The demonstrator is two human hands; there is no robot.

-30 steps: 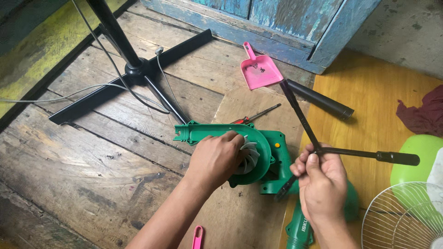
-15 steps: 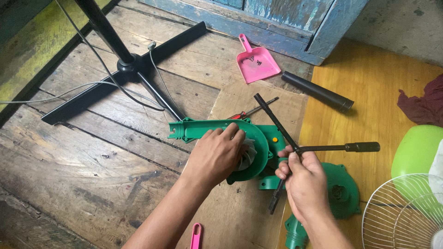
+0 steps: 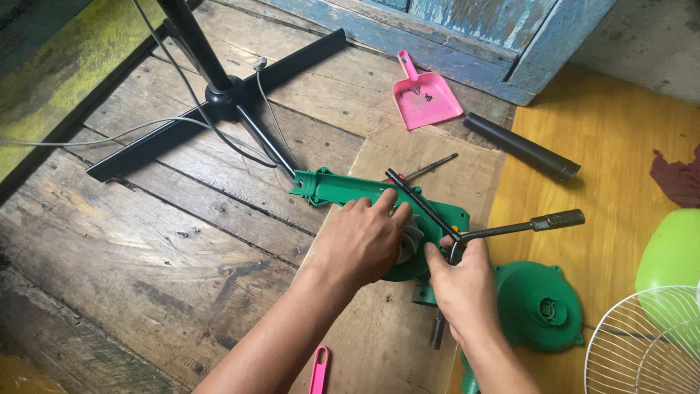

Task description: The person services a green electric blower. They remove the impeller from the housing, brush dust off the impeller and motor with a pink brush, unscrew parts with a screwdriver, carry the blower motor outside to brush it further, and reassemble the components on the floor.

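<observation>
A green blower body (image 3: 343, 191) lies on a wooden board (image 3: 430, 157) on the plank floor. My left hand (image 3: 364, 237) presses down on its round housing, fingers spread over the pale fan wheel. My right hand (image 3: 463, 281) grips the hub of a black cross-shaped wrench (image 3: 510, 228), whose lower end points down onto the blower just right of my left hand. One wrench arm slants up-left over the blower, another sticks out to the right.
A separate green housing cover (image 3: 539, 303) lies right of my right hand. Pink dustpan (image 3: 423, 95), black tube (image 3: 521, 146), thin metal rod (image 3: 432, 167) and black fan stand (image 3: 211, 95) with cables lie beyond. White wire fan guard (image 3: 645, 343) and lime-green part (image 3: 674, 252) at right; pink handle (image 3: 318, 371) near.
My right hand has brought the cross wrench down and left, closer to the blower housing. My left hand has stayed on the housing. The view has shifted slightly.
</observation>
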